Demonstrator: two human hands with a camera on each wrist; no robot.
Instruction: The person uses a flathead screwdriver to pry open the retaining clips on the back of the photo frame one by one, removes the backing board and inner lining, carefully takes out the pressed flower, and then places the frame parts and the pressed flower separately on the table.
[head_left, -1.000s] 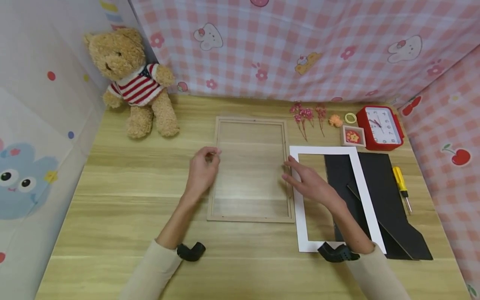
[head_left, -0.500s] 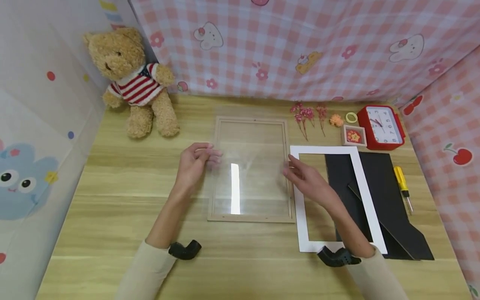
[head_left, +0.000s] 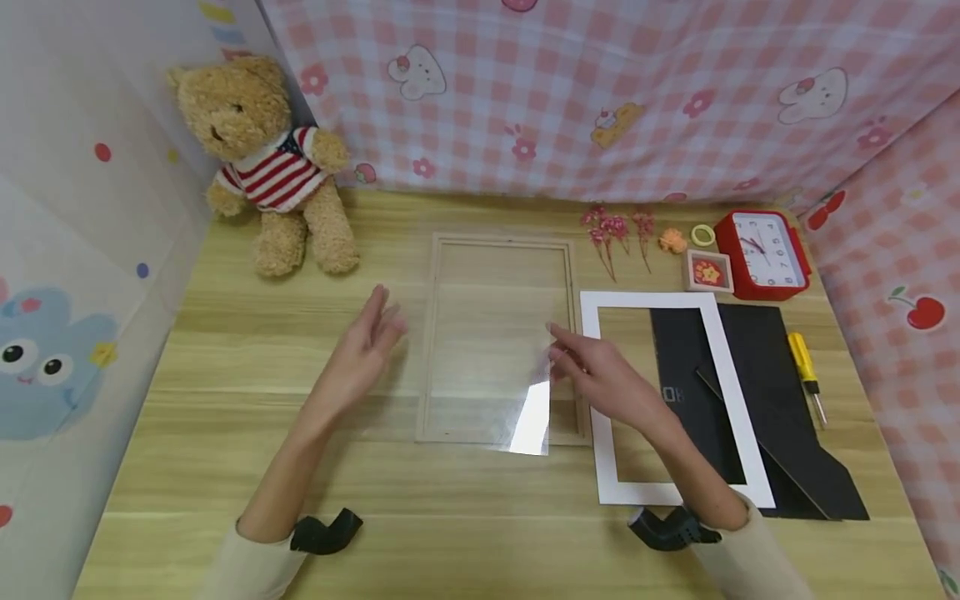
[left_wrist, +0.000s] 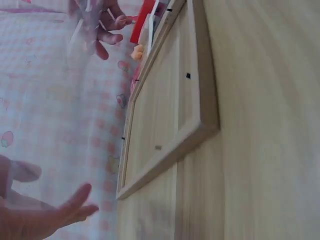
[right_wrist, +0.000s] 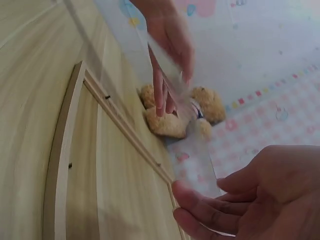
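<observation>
A clear sheet (head_left: 534, 417), with a bright reflection near its lower right corner, is raised over a pale wooden picture frame (head_left: 582, 421) lying on the table. My right hand (head_left: 609, 375) pinches the sheet's right edge between thumb and fingers. On the other side, my left hand (head_left: 348, 362) holds the left part, with the thumb and fingers on opposite faces. The right wrist view shows the sheet's edge crossing the left hand (right_wrist: 170, 42). Below the sheet, the wooden frame (left_wrist: 202, 95) lies flat with small dark tabs along its inner sides.
Right of the frame, a white mat border (head_left: 607, 493) overlaps a black backing board (head_left: 765, 358). A yellow screwdriver (head_left: 802, 362) lies beyond. Behind are pink dried flowers (head_left: 609, 229), a small box (head_left: 707, 272) and a red clock (head_left: 765, 254). A teddy bear (head_left: 288, 175) sits back left.
My left hand has moved left and toward me, away from the frame's left side. My right hand has shifted slightly left and nearer. The sheet has moved left, and its reflection has shifted right.
</observation>
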